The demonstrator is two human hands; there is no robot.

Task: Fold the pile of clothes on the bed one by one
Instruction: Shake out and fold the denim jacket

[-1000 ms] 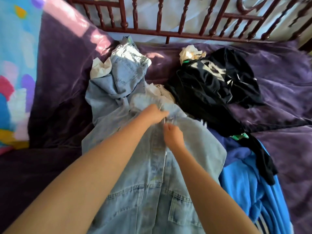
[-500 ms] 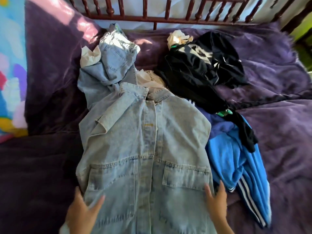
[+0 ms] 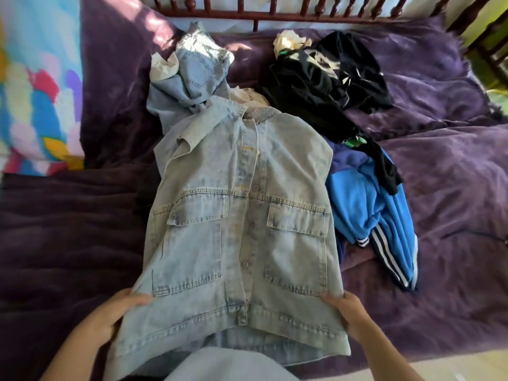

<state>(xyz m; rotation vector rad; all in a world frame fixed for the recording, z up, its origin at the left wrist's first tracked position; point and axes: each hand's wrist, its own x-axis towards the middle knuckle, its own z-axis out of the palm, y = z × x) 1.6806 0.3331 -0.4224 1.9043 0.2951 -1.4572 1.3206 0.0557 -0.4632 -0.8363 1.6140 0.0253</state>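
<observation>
My left hand (image 3: 116,312) and my right hand (image 3: 350,313) each grip a bottom corner of the jean jacket (image 3: 247,174). It lies buttons-up on the bed (image 3: 453,215), with the other clothes (image 3: 324,78) far and right.

Jacket (image 3: 242,215) flat on bed (image 3: 453,215), left hand (image 3: 110,317) and right hand (image 3: 349,312) at near corners. Jeans (image 3: 192,75) behind it, sports top (image 3: 365,204) against its right.

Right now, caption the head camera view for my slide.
Left hand and right hand grip the bottom corners of a denim jacket spread on the purple blanket, with the pile of clothes behind.
</observation>
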